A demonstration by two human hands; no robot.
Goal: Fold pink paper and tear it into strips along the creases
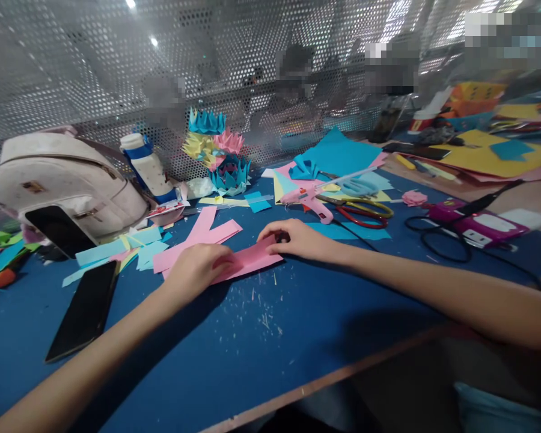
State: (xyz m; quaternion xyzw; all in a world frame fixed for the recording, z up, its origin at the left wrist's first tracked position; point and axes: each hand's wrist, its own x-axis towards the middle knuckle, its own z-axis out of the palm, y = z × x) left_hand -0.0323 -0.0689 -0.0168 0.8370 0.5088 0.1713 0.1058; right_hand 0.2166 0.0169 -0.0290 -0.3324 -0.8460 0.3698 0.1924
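Note:
A folded strip of pink paper (255, 257) lies low over the blue table, held at both ends. At its left end my left hand (199, 269) is closed on it, the fingertips partly hidden behind the paper. My right hand (293, 239) pinches the right end between thumb and curled fingers. More pink strips (202, 231) are spread just behind and left of my left hand, two of them crossing. Behind my right hand lies a pink glue gun (307, 200), beside scissors with red and yellow handles (363, 213).
Two dark phones (86, 310) and a pale backpack (67, 174) occupy the left. Folded paper crowns (229, 174) and a bottle (148, 167) stand at the back. A purple box (475, 222) with a black cable is on the right.

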